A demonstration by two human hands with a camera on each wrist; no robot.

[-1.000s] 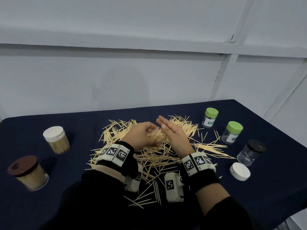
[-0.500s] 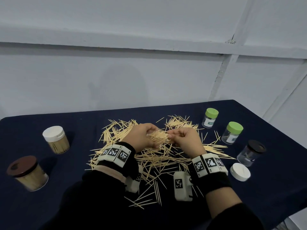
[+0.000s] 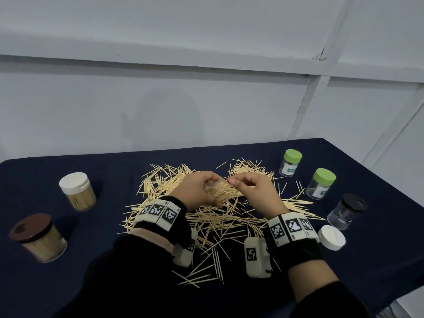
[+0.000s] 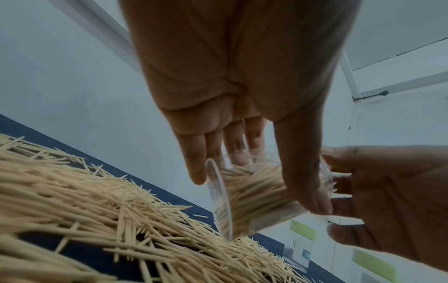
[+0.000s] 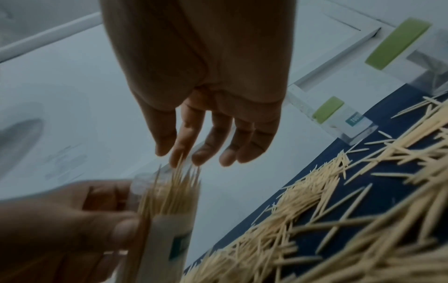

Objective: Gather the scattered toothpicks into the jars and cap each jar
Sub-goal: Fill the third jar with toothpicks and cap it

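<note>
Scattered toothpicks [image 3: 213, 219] lie in a wide heap on the dark blue tablecloth [image 3: 385, 267]. My left hand [image 3: 199, 191] grips a clear jar [image 4: 244, 201], tilted on its side above the heap and packed with toothpicks. In the right wrist view the jar [image 5: 167, 226] shows a white label, and toothpick tips stick out of its mouth. My right hand [image 3: 243, 184] is at that mouth, thumb and forefinger pinching a few toothpicks [image 5: 180, 162] among the tips. The jar has no cap on it.
Two capped jars full of toothpicks stand at the left, one white-lidded [image 3: 76, 191], one brown-lidded [image 3: 37, 237]. At the right stand two green-lidded jars [image 3: 290, 166] [image 3: 321, 183], a black-lidded jar [image 3: 346, 211] and a loose white cap [image 3: 331, 237]. A grey wall rises behind the table.
A second ago my right hand lay flat and straight against the toothpick ends; its fingers have since curled and now pinch at the jar mouth. The left hand has kept its hold.
</note>
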